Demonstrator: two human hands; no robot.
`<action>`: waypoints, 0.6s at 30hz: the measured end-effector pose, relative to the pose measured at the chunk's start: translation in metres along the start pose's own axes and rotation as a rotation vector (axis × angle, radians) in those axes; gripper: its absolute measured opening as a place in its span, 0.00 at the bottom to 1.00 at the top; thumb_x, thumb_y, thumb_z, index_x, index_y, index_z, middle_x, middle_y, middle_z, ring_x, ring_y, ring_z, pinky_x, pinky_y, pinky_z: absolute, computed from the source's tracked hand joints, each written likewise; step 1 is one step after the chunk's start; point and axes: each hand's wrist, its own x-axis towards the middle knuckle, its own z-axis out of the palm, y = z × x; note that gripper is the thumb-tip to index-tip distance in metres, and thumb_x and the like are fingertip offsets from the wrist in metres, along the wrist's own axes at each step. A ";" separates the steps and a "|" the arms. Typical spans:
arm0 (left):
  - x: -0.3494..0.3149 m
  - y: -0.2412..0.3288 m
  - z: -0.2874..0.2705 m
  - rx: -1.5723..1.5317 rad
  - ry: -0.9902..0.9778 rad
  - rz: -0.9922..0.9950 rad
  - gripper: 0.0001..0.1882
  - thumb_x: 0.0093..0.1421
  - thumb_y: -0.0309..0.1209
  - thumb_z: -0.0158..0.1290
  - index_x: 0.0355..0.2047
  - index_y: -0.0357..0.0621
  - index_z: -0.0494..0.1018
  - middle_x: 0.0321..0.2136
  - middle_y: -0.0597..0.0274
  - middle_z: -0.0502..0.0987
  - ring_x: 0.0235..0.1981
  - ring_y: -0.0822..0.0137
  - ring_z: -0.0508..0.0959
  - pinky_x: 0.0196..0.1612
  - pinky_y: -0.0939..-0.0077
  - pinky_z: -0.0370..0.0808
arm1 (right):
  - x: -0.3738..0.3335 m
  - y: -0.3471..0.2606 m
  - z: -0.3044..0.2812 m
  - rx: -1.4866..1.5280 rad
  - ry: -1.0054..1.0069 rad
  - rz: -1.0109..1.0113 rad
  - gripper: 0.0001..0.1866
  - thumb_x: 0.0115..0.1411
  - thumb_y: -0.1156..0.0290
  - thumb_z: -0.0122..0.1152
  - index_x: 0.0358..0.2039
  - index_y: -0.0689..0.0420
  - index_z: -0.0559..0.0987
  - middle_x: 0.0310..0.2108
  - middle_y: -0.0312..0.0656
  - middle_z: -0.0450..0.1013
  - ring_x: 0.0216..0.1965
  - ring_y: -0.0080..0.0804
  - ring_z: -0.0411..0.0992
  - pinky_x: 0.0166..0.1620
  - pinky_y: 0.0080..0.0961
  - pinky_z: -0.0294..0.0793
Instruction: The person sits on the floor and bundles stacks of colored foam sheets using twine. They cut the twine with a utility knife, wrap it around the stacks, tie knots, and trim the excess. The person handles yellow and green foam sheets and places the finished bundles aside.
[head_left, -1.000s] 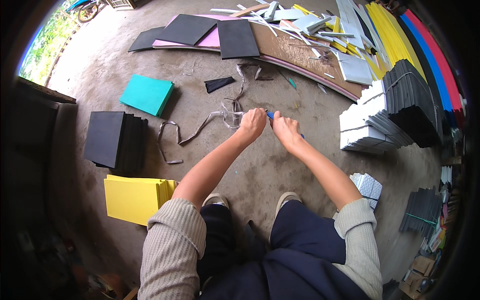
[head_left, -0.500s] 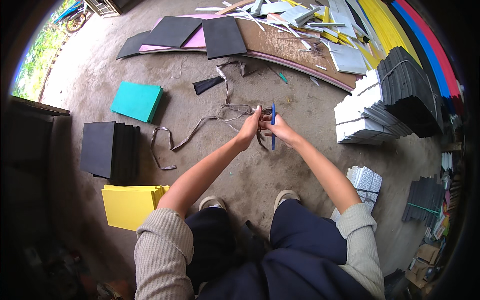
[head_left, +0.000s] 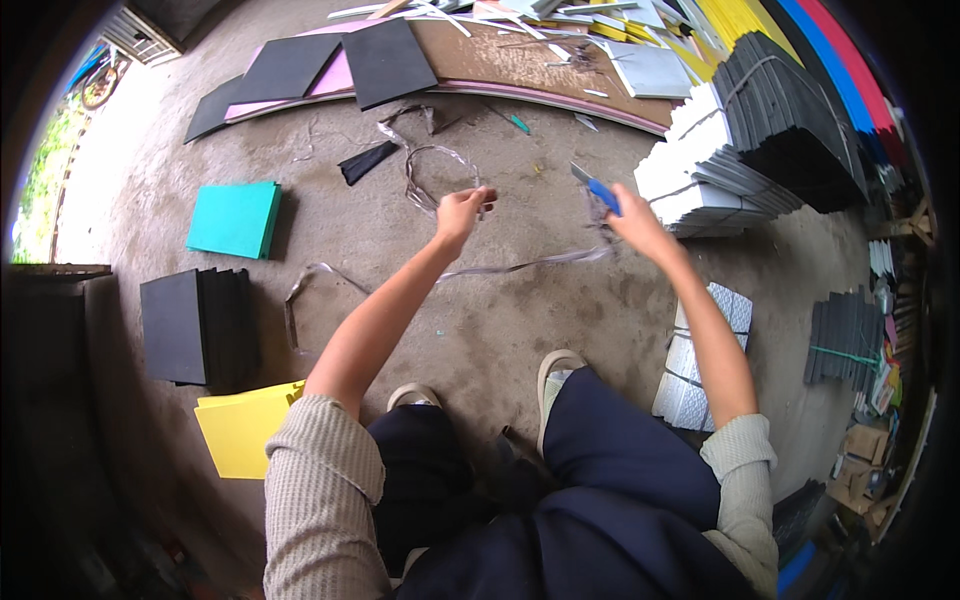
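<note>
gripping blue-handled knife w/ r hand, l hand pinching greyish strip, teal stack at l

Your beige, rib-textured sleeves are rolled up into thick cuffs; your left hand and right hand are bare. You wear loose navy trousers with soft folds, and pale beige shoes with rounded toes.

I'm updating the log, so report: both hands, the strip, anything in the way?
Left hand pinching shiny strip. Right hand gripping blue-handled knife, pointing forward-left. Possible snag: black piece lying beyond left hand.
</note>
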 end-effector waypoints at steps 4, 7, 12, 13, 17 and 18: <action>-0.002 -0.014 -0.018 0.055 0.016 -0.051 0.13 0.58 0.28 0.45 0.41 0.38 0.72 0.36 0.62 0.76 0.35 0.72 0.75 0.40 0.79 0.72 | -0.059 0.026 -0.107 -0.687 0.402 0.167 0.10 0.50 0.73 0.53 0.32 0.63 0.66 0.22 0.53 0.72 0.28 0.48 0.73 0.29 0.40 0.72; 0.000 -0.030 -0.023 0.093 -0.025 -0.144 0.12 0.58 0.26 0.44 0.42 0.37 0.69 0.36 0.60 0.76 0.35 0.71 0.75 0.40 0.78 0.72 | -0.091 0.035 -0.130 -0.866 0.477 0.263 0.08 0.51 0.72 0.53 0.30 0.60 0.66 0.23 0.49 0.72 0.30 0.44 0.72 0.31 0.37 0.72; -0.014 -0.047 -0.013 0.289 0.022 -0.022 0.12 0.55 0.27 0.46 0.38 0.40 0.57 0.29 0.60 0.78 0.27 0.70 0.76 0.30 0.80 0.72 | -0.084 0.068 -0.071 -0.915 0.330 0.187 0.05 0.53 0.73 0.47 0.30 0.59 0.68 0.26 0.45 0.72 0.34 0.41 0.71 0.34 0.35 0.70; -0.021 -0.047 -0.007 0.348 0.038 -0.052 0.13 0.55 0.27 0.47 0.39 0.38 0.58 0.29 0.60 0.79 0.28 0.69 0.77 0.30 0.80 0.72 | -0.077 0.082 -0.039 -0.842 0.252 0.178 0.06 0.53 0.73 0.46 0.31 0.60 0.68 0.31 0.46 0.71 0.38 0.42 0.69 0.36 0.38 0.70; -0.057 -0.063 -0.014 0.523 -0.098 -0.033 0.14 0.54 0.28 0.47 0.41 0.36 0.62 0.28 0.62 0.79 0.30 0.69 0.78 0.33 0.76 0.73 | -0.051 0.102 0.073 -0.546 -0.140 0.172 0.18 0.49 0.73 0.52 0.40 0.62 0.62 0.42 0.53 0.64 0.47 0.51 0.62 0.46 0.46 0.65; -0.068 -0.068 -0.024 0.563 -0.128 -0.061 0.14 0.55 0.28 0.47 0.41 0.35 0.64 0.29 0.61 0.79 0.31 0.69 0.77 0.35 0.76 0.73 | -0.038 0.092 0.085 -0.512 -0.227 0.175 0.19 0.49 0.73 0.52 0.42 0.62 0.61 0.43 0.54 0.63 0.47 0.51 0.62 0.46 0.46 0.65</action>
